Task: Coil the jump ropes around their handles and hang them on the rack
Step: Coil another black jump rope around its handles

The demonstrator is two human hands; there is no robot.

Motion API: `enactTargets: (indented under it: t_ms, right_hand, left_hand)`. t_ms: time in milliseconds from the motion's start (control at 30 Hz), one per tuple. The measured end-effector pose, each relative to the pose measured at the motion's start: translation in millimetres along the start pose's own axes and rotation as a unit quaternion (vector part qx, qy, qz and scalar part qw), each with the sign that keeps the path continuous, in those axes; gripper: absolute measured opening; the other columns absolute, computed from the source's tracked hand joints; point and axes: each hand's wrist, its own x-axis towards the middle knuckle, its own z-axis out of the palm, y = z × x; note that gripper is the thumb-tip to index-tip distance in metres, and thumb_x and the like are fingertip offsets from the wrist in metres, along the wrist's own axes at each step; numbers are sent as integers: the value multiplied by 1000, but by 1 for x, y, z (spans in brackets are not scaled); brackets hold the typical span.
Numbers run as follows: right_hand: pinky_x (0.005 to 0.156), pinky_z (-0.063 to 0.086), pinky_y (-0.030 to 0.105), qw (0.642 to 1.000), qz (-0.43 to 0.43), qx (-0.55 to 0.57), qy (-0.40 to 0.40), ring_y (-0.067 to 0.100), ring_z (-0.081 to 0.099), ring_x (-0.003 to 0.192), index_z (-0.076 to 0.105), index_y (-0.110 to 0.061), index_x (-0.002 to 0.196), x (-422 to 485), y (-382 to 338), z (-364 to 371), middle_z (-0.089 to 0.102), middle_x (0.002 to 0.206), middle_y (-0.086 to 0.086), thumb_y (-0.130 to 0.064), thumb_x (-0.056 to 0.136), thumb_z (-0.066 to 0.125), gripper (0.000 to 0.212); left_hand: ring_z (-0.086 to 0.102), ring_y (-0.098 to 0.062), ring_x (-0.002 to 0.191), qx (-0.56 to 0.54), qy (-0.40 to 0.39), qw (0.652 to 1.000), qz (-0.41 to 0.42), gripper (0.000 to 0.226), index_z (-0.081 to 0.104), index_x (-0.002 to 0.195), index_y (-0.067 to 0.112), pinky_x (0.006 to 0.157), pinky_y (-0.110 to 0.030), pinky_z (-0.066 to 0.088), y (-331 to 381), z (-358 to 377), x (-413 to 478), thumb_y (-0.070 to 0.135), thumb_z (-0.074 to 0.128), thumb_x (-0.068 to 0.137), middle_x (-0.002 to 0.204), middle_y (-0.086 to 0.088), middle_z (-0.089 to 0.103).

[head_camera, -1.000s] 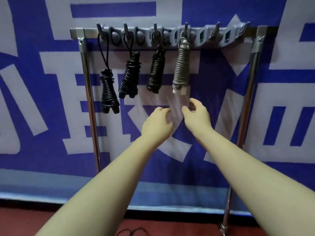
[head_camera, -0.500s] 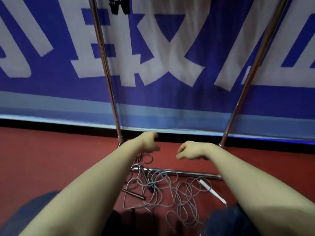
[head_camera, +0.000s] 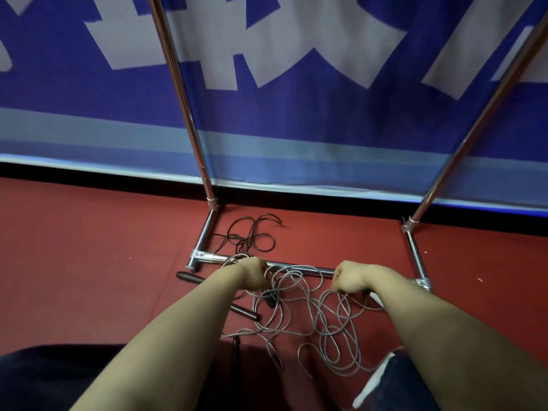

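A grey jump rope lies in a loose tangle on the red floor, with a white handle beside my right wrist. A black jump rope sprawls behind it, and its black handles lie to the left. My right hand is curled low over the tangle and pinches a loop of the grey rope. My left hand is curled over the spot where the two ropes cross; its fingertips are hidden, so what it holds cannot be told. The rack's hooks are out of view.
The chrome rack's base bar runs across just behind my hands, with its uprights rising left and right. A blue and white banner hangs behind. My dark-clothed knees fill the bottom corners.
My view has dropped from the hung ropes on the rack to the floor. Both hands came down from the hooks and now reach the tangled ropes, the right one taking a grey loop.
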Motion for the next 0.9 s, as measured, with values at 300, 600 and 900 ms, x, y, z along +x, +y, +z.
enactTargets:
  t_ms: [300, 600, 900]
  right_hand:
    - [72, 43, 23, 992, -94, 72, 46, 21, 60, 88, 70, -10, 102, 83, -45, 15, 66, 96, 6, -6, 92, 55, 18]
    - [63, 45, 22, 973, -111, 196, 44, 21, 56, 80, 66, -16, 86, 147, -110, 63, 58, 77, -3, 1, 94, 49, 25]
    - [84, 51, 31, 989, -109, 19, 95, 26, 64, 105, 60, -19, 112, 157, -124, 73, 68, 114, 3, -29, 88, 59, 27]
  left_hand:
    - [57, -29, 118, -120, 67, 983, -117, 31, 63, 122, 9, 99, -32, 45, -37, 22, 45, 16, 54, 93, 127, -11, 63]
    - [57, -33, 110, -267, 263, 903, -207, 22, 62, 107, 8, 91, -38, 47, -94, 38, 67, 10, 48, 91, 118, -12, 59]
    - [22, -28, 141, -86, 146, 983, -67, 62, 31, 150, 35, 114, -40, 26, -78, 59, 100, 25, 52, 92, 156, -5, 18]
